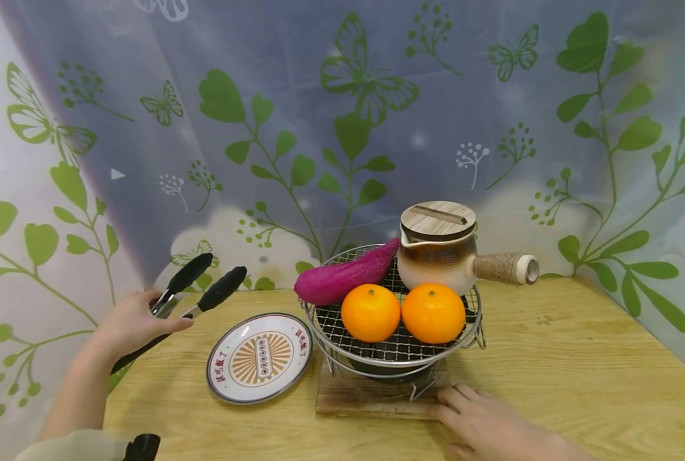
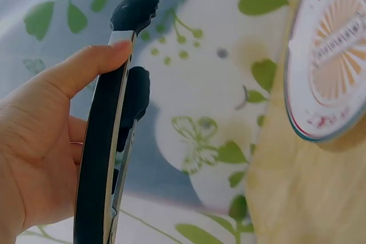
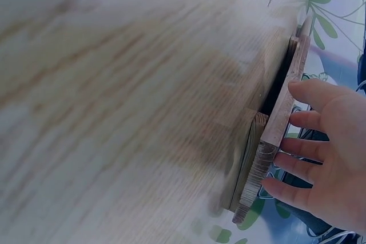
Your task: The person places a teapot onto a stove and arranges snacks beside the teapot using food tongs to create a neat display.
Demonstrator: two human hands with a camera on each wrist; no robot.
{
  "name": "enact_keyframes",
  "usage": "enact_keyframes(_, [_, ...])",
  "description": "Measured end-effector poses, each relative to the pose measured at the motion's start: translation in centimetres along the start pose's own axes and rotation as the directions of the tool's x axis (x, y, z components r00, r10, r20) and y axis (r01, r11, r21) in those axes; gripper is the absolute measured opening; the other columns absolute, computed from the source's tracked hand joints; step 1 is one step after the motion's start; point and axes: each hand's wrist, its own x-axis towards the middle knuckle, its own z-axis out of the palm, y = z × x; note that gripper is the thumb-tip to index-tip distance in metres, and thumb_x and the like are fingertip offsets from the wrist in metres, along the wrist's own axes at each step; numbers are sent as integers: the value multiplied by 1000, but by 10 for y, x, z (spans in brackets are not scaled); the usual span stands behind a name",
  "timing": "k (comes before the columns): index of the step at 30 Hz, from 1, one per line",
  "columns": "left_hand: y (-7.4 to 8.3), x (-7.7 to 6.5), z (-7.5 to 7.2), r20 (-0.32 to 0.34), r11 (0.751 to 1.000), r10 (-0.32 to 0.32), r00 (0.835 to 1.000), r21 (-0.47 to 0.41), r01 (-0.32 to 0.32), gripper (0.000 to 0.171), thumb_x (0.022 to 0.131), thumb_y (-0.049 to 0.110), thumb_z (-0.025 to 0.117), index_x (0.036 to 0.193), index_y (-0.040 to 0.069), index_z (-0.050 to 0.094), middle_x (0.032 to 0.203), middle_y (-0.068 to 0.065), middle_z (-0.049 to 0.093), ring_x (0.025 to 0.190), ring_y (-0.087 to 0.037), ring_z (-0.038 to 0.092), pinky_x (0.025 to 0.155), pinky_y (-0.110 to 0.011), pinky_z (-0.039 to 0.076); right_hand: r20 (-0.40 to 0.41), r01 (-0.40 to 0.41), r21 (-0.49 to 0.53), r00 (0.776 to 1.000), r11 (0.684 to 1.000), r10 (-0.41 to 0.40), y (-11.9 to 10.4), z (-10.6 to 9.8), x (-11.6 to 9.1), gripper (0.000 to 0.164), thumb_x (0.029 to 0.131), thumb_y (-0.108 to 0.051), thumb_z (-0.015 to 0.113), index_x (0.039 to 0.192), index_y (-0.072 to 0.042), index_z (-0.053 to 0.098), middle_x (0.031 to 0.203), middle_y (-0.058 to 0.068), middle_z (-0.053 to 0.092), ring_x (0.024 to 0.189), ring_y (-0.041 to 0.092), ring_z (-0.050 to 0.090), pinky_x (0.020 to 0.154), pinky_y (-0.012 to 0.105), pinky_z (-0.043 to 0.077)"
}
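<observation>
My left hand (image 1: 139, 325) grips a pair of black-tipped kitchen tongs (image 2: 106, 141), its thumb along one arm and its fingers behind. The tong tips stand apart, raised left of a white patterned plate (image 1: 260, 358). My right hand (image 1: 489, 426) touches the front right corner of a wooden base board (image 1: 371, 403) with fairly straight fingers; the right wrist view shows those fingertips (image 3: 274, 187) against the board's edge. On that board stands a round grill with a wire mesh (image 1: 388, 351). It carries a purple eggplant-shaped vegetable (image 1: 345, 275) and two oranges (image 1: 371, 314).
Also on the mesh, at the back right, sits a lidded clay teapot (image 1: 437, 259) whose rope-wrapped handle (image 1: 498, 267) juts out to the right. A patterned curtain (image 1: 296, 96) hangs behind the wooden table (image 1: 596, 371). A wire ring (image 1: 481, 336) hangs on the grill's right side.
</observation>
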Motion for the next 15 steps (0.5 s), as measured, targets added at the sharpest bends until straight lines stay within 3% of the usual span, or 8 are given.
enact_keyframes(7, [-19,0,15,4,997,-73,997,8,73,103,75,57,66,131,-21,31,124,-45,36,110,-60,35,85,-66,35,1,16,-10,1000,1000,-16,2,2,-1,45,77,-39,69,113,-14,57,110,6,53,91,21,51,69,35,49])
enact_keyframes(11, [-26,-1,22,-32,996,-94,995,-4,94,91,74,56,68,123,-17,45,106,-39,51,95,-53,49,75,-59,43,13,13,-7,1000,1000,-13,2,3,-1,46,78,-40,69,114,-14,57,111,7,54,92,22,51,68,34,49])
enact_keyframes(15, [-32,-1,30,-24,989,-146,989,-2,146,93,73,59,66,120,-18,44,104,-39,51,94,-53,49,73,-58,43,-24,23,-21,999,1000,-23,2,4,-2,48,75,-39,71,113,-13,58,110,7,54,92,21,51,68,33,50])
